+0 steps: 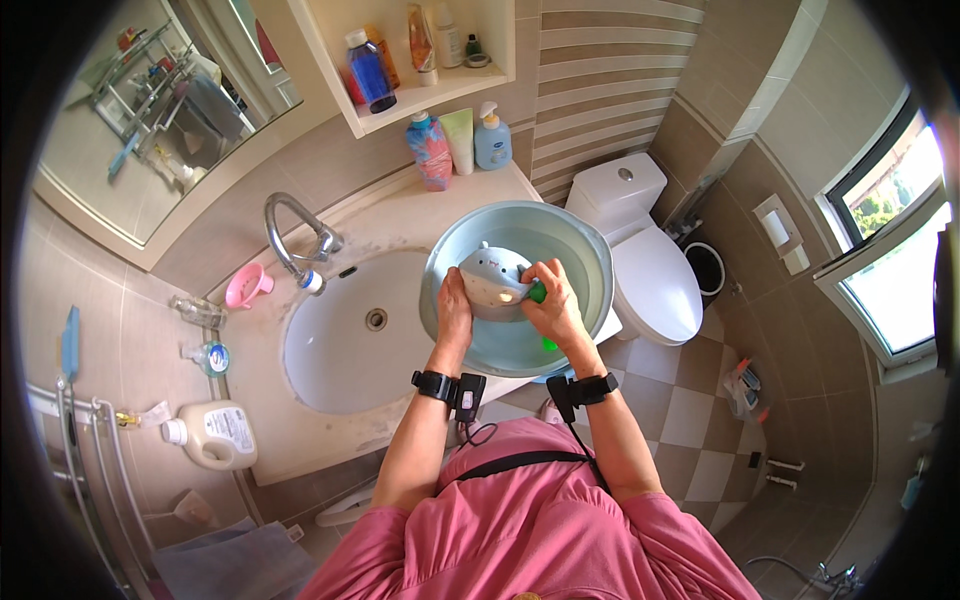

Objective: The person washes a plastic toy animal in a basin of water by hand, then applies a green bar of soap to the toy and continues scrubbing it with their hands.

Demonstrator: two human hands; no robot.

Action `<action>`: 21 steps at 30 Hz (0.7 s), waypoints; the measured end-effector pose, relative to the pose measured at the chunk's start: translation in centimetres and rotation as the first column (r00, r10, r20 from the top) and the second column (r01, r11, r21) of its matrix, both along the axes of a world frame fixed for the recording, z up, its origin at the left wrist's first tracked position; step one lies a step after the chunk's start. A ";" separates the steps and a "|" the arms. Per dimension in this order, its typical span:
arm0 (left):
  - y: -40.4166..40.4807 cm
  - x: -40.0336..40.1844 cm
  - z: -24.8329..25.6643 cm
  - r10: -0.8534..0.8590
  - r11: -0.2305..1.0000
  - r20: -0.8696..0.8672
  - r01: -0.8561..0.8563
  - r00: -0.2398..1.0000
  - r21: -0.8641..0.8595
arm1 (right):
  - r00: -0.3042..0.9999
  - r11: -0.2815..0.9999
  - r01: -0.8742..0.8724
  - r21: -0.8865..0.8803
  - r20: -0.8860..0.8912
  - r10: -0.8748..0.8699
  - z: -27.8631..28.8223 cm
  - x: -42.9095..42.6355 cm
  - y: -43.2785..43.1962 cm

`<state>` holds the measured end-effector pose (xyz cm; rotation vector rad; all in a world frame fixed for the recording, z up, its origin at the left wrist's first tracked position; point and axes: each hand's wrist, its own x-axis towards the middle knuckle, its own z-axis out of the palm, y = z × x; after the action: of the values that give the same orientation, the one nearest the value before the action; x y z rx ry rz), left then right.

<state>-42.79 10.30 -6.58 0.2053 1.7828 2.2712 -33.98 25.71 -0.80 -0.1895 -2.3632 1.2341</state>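
A light blue and pale plush toy [495,279] with a small face is held over a round light blue basin [598,247] that has water in it. My left hand [454,309] presses flat against the toy's left side. On the other side, my right hand [553,301] grips the toy and a green brush [538,292]; a further green part shows below the palm. The brush's bristles and full shape are hidden. The basin rests at the right end of the washbasin counter [390,217].
Left of the basin lies a sink [330,360] under a curved metal faucet [281,225]. A pump bottle [493,142] and other bottles stand behind the basin. A detergent jug [217,435] lies at the counter's left; a toilet [660,285] stands at the right.
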 end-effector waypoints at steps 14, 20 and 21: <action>0.0 0.8 2.1 -0.106 0.962 0.267 0.031 0.958 0.271 | 0.976 0.968 -0.200 -0.150 -0.116 0.183 1.7 -0.5 0.9; 0.3 1.1 2.7 -0.294 0.954 0.259 0.266 0.920 0.137 | 0.956 0.980 0.105 -0.167 -0.256 -0.146 1.9 -2.7 0.1; 0.1 1.2 2.4 -0.309 0.950 0.256 0.283 0.916 0.134 | 0.970 0.983 0.054 -0.175 -0.226 -0.093 2.5 -2.6 -1.3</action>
<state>-41.61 10.37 -4.17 0.1562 1.4015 2.0538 -36.63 24.40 1.74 -0.1739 -2.0358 1.3419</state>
